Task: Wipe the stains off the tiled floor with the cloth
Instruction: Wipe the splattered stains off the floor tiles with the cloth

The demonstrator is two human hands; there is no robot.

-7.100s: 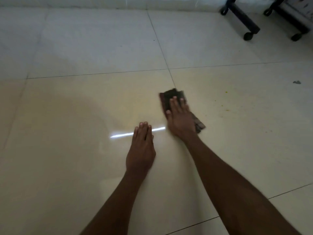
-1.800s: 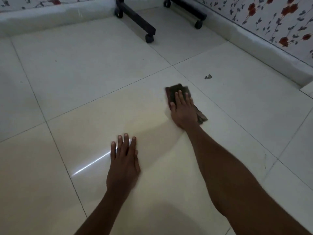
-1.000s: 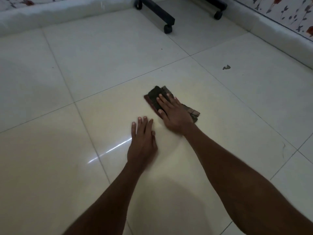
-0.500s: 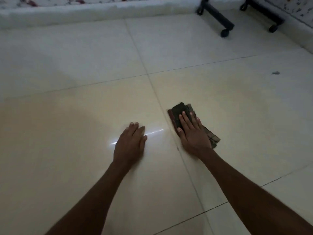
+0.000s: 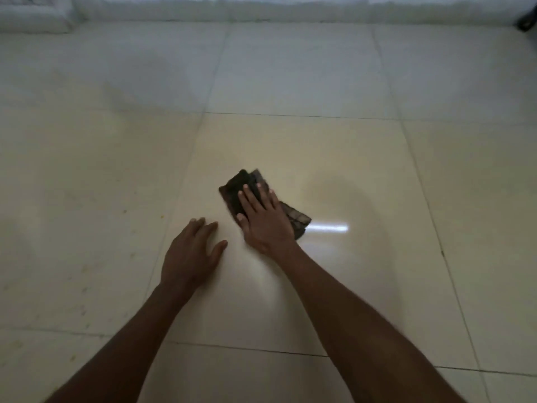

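A dark folded cloth (image 5: 239, 184) lies flat on the cream tiled floor (image 5: 319, 158), near the middle of the view. My right hand (image 5: 266, 219) presses flat on the cloth, fingers spread, covering its near half. My left hand (image 5: 191, 254) rests palm down on the bare tile just left of it, holding nothing. Small yellow specks (image 5: 161, 217) and faint smudges (image 5: 84, 269) mark the tile to the left of my left hand.
A white skirting (image 5: 261, 8) runs along the wall at the far edge of the floor. A dark furniture foot (image 5: 527, 23) shows at the top right corner. A bright streak of reflected light (image 5: 328, 228) lies right of the cloth.
My view has swung left, so the wheeled furniture legs have slid almost out of frame. The right hand with the cloth has crossed onto the tile right of the grout line. The left hand has shifted with it.
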